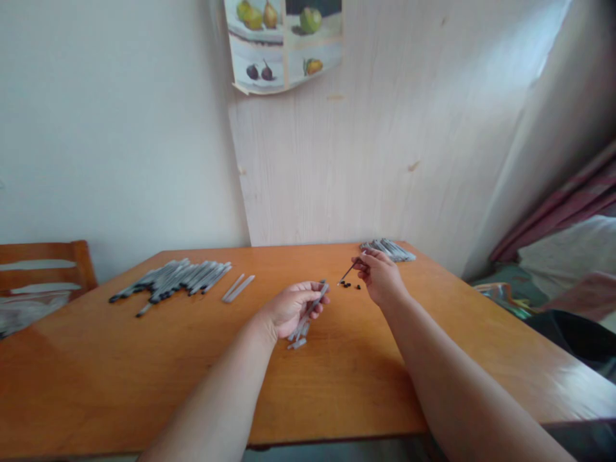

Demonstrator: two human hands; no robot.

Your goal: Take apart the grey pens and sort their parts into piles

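My left hand (297, 307) is closed around a translucent pen barrel (314, 304), which tilts up toward the right. Just below that hand, several small clear caps (299, 343) lie on the table, partly hidden by it. My right hand (380, 274) pinches a thin dark pen refill (350, 271), its tip pointing down and to the left. Close to the refill's tip, several small black plugs (346, 284) rest on the wood. The two hands are apart from each other.
On the orange wooden table (312, 398), a pile of clear pens with black ends (178, 279) lies at left, beside loose clear barrels (239, 289). A bundle of refills (392, 249) sits at the back right. A wooden chair (81, 266) stands left; a dark bin-like container (572, 333) is right.
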